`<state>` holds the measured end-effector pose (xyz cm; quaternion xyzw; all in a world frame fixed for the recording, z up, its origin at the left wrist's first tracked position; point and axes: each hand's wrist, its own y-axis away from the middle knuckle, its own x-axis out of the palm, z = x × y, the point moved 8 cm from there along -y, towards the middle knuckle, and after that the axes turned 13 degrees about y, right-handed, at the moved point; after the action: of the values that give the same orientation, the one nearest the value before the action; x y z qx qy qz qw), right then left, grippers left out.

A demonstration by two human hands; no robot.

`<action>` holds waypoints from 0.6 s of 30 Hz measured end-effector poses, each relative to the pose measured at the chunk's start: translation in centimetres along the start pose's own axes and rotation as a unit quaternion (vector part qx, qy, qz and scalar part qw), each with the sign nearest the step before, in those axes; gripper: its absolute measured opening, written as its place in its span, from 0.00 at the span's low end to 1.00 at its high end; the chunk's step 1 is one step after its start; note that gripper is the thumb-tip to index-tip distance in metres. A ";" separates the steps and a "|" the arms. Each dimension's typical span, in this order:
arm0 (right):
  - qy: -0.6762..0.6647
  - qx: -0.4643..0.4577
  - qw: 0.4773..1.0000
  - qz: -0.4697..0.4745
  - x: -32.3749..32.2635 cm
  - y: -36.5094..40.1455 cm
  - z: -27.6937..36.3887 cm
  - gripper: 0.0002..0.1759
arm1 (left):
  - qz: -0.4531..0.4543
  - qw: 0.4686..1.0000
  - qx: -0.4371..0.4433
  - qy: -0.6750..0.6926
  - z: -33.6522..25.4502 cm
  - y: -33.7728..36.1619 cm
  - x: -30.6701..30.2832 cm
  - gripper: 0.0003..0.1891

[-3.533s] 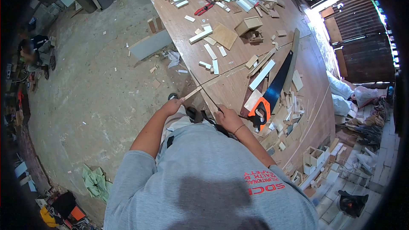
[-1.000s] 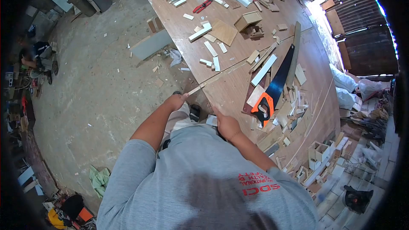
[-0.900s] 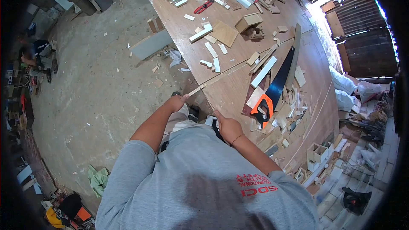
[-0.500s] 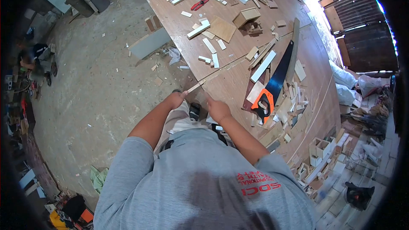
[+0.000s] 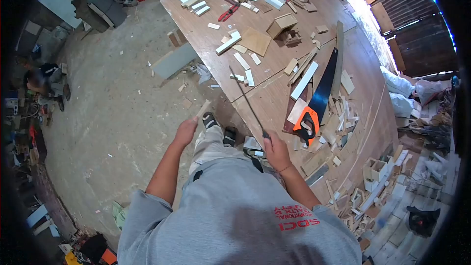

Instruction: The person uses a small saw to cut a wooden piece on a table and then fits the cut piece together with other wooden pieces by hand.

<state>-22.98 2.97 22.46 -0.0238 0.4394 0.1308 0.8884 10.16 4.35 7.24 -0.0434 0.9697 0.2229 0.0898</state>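
My left hand [image 5: 185, 133] is closed around a short, narrow wooden strip [image 5: 203, 108], held over the floor just left of the table edge. My right hand [image 5: 277, 153] grips the dark handle of a long, thin, dark-bladed tool [image 5: 248, 100]. Its blade points away from me, above the near table corner; whether it has teeth does not show. To the right of my right hand, a handsaw [image 5: 324, 93] with an orange and black handle lies on the table, beside a white-faced wooden strip [image 5: 304, 80].
The wooden table [image 5: 274, 76] carries many offcuts, red-handled pliers [image 5: 228, 12] and a small wooden box [image 5: 282, 24]. A grey board [image 5: 174, 60] lies on the floor at its left. Another person [image 5: 46, 83] sits at the far left. White sacks [image 5: 400, 93] stand at right.
My left hand has drawn the wooden strip off the table edge, toward me and left. My right hand has moved right and back, and the dark blade now shows clearly, apart from the strip.
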 end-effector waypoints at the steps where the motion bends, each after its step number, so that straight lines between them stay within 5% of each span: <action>1: -0.005 0.001 1.000 -0.003 0.1 -0.5 0.0 0.17 | 0.000 1.000 0.001 -0.006 -1.8 0.6 0.4 0.29; 3: -0.073 0.045 0.995 -0.042 -0.3 -1.5 -0.9 0.14 | 0.068 0.987 0.098 0.110 -7.7 2.0 2.1 0.28; 9: -0.102 0.025 0.978 -0.179 -2.8 -3.8 -1.6 0.11 | 0.133 0.964 0.181 0.143 -18.3 6.2 3.4 0.34; 11: -0.352 0.168 0.921 0.008 -2.2 -4.0 0.3 0.09 | 0.128 0.960 0.219 0.119 -20.2 7.0 3.3 0.35; 18: -0.579 0.033 0.804 0.135 -4.9 -3.4 10.5 0.19 | 0.156 0.944 0.292 0.005 -23.9 9.1 4.2 0.31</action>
<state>-16.86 0.31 32.48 0.1449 -0.1536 0.2245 0.9513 1.19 1.80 31.41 0.1356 0.9873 -0.0588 0.0579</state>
